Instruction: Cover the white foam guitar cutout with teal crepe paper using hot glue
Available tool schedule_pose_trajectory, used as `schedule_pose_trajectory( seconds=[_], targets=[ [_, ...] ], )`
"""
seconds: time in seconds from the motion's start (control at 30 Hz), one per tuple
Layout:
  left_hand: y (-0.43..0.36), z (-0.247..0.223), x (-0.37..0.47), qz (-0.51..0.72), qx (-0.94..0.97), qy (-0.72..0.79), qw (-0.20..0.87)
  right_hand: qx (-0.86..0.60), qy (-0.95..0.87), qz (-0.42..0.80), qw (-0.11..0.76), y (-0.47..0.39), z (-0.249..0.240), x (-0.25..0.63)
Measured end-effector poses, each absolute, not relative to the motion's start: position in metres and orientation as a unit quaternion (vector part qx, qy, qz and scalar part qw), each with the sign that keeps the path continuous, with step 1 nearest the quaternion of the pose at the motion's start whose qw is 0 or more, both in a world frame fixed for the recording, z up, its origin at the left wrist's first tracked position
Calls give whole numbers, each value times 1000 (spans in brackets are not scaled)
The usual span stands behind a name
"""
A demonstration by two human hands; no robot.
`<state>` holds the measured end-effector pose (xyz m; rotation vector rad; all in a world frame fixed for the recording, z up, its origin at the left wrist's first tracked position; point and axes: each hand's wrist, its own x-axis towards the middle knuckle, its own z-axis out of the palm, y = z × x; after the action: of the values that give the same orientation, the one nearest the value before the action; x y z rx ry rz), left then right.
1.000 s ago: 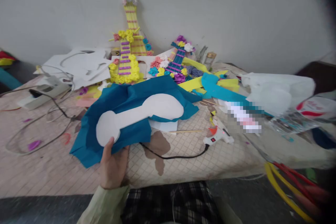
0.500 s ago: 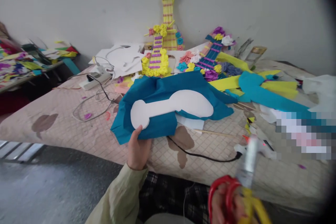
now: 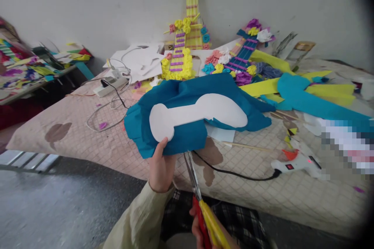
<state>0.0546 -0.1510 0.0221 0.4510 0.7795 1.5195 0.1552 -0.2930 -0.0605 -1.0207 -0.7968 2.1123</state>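
White cutout (image 3: 185,116) lies on blue sheet (image 3: 189,137); our left hand (image 3: 162,171) pinches both at the sheet's near edge. Our right hand (image 3: 197,234), fingers curled round scissors (image 3: 198,194), points slightly parted blades there. We judge: lining up a cut, needing taut sheet.

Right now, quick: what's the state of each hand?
Left hand: closed, holding the blue sheet and white cutout.
Right hand: closed, holding the red-and-yellow-handled scissors.

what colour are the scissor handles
The scissor handles are red and yellow, shown best in the head view.
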Motion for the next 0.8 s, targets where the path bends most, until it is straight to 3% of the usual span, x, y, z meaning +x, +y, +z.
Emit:
schedule_pose_trajectory(
  seconds=[0.13,0.27,0.4,0.8],
  targets=[
    [-153,28,54,672,110,348,644,-322,-336,810,356,-285,-70,151],
    [-152,28,50,661,62,348,662,-313,-386,759,421,-281,-43,159],
    [-151,33,49,669,67,346,655,-338,-398,761,385,-276,-23,172],
    [-153,33,46,653,83,328,678,-341,-412,762,365,-260,-28,176]
  ],
)
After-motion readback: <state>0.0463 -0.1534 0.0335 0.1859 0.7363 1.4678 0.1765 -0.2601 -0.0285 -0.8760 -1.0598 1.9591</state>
